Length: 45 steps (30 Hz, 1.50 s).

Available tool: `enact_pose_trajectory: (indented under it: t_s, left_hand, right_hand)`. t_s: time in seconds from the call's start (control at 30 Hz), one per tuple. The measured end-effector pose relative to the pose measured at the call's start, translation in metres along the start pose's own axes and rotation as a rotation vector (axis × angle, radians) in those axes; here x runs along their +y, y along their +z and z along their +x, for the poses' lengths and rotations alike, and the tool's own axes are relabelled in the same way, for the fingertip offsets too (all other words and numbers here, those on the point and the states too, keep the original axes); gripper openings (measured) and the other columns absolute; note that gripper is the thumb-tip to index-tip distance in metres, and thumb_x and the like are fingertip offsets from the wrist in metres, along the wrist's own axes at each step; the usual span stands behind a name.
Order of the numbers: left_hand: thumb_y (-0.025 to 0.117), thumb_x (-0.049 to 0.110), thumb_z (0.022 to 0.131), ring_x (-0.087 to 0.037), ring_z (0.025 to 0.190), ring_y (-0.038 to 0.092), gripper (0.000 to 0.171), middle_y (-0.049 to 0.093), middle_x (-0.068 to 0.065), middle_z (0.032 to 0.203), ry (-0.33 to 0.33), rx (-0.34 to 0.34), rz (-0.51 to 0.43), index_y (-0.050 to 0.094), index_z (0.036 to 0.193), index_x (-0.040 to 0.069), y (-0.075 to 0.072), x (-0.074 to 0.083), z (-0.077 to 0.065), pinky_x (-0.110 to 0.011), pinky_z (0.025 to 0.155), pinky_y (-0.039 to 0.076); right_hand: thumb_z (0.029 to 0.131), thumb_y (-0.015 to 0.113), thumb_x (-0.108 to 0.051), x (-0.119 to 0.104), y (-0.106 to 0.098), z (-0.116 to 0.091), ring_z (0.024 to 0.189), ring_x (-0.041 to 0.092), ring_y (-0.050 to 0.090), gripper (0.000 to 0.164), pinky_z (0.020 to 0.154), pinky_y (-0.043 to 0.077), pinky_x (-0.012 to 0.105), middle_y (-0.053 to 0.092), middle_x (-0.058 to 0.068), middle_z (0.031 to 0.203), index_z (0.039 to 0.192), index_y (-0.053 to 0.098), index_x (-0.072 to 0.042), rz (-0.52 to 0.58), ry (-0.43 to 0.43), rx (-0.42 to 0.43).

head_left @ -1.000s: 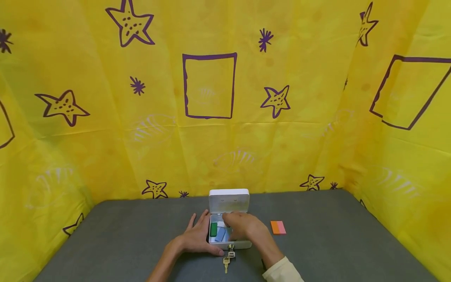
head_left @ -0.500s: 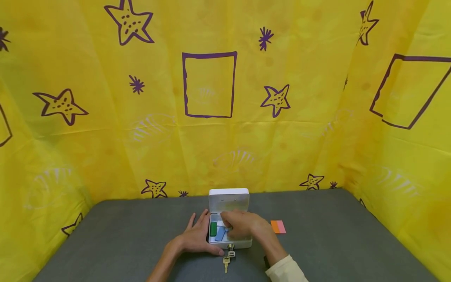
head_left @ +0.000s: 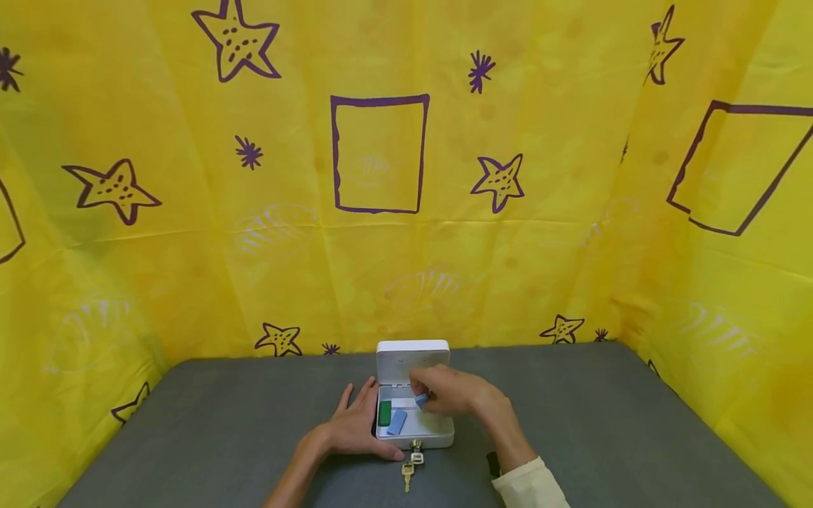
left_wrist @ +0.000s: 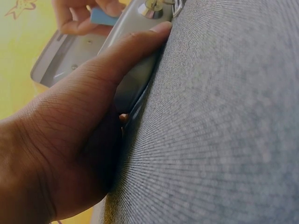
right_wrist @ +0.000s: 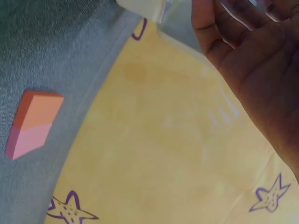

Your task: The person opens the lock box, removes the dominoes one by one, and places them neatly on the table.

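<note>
A small white metal cash box (head_left: pixel 438 423), lid raised, stands on the grey table in the head view. My left hand (head_left: pixel 353 428) rests against its left side, fingers spread, thumb along the front beside the lock. The left wrist view shows that thumb (left_wrist: pixel 135 49) on the front wall. Over the box, my right hand (head_left: pixel 447 390) pinches a small blue eraser (head_left: pixel 421 401), also seen as a blue eraser end (left_wrist: pixel 103 17) from the left wrist. Inside lie another blue eraser (head_left: pixel 396 422), a green piece (head_left: pixel 384 413) and a flat white piece (head_left: pixel 402 403).
Keys (head_left: pixel 408 474) hang from the lock at the box's front. An orange and pink eraser (right_wrist: pixel 35 123) lies on the table to the right; my right forearm hides it in the head view. Yellow cloth (head_left: pixel 375 282) with starfish drawings surrounds the table (head_left: pixel 254 423).
My right hand has risen out of the box, up and to the right, with the blue eraser between its fingers. The left hand and the box have stayed in place.
</note>
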<state>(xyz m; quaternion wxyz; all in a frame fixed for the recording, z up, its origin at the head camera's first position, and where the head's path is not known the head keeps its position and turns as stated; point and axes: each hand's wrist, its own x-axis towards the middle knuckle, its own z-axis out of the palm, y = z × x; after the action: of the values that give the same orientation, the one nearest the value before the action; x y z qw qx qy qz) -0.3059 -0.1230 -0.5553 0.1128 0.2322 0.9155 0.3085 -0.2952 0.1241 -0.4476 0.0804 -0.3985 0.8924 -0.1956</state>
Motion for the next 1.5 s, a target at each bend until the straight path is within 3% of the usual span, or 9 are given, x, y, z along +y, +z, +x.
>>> enact_pose_trajectory:
  t_s: [0.23,0.8,1.1,1.5]
  left_hand:
    - [0.086,0.071,0.065,-0.039,0.165,0.008,0.132,0.028,-0.021,0.171,0.0,0.014,0.009,0.025,0.162,0.006,0.0,-0.001,0.0,-0.067,0.129,-0.006]
    - [0.088,0.067,0.066,-0.04,0.164,0.01,0.132,0.028,-0.021,0.171,0.012,0.025,-0.006,0.023,0.163,0.005,-0.003,0.005,-0.003,-0.068,0.128,-0.005]
    - [0.086,0.071,0.065,-0.04,0.165,0.007,0.136,0.026,-0.02,0.172,0.002,0.009,-0.01,0.021,0.164,0.005,0.0,0.0,-0.003,-0.067,0.129,-0.008]
    - [0.087,0.07,0.064,-0.04,0.164,0.009,0.134,0.027,-0.019,0.172,0.009,0.02,-0.007,0.023,0.163,0.006,0.002,0.0,-0.002,-0.067,0.129,-0.006]
  right_hand:
    - [0.093,0.074,0.001,0.001,-0.014,-0.012,0.084,0.007,0.057,0.022,0.075,0.05,0.021,0.058,-0.002,0.09,0.097,0.056,-0.01,0.073,0.043,-0.021]
    - [0.093,0.073,0.001,0.009,-0.036,-0.04,0.089,0.015,0.059,0.017,0.08,0.055,0.031,0.066,0.001,0.099,0.1,0.062,-0.009,0.174,0.17,-0.038]
    - [0.092,0.075,-0.002,0.018,-0.039,-0.051,0.089,0.013,0.059,0.018,0.078,0.053,0.027,0.068,0.001,0.101,0.107,0.065,-0.008,0.181,0.152,-0.031]
    - [0.094,0.069,0.0,0.03,-0.046,-0.071,0.081,0.012,0.06,0.02,0.076,0.055,0.028,0.069,0.004,0.096,0.113,0.067,-0.004,0.197,0.205,-0.036]
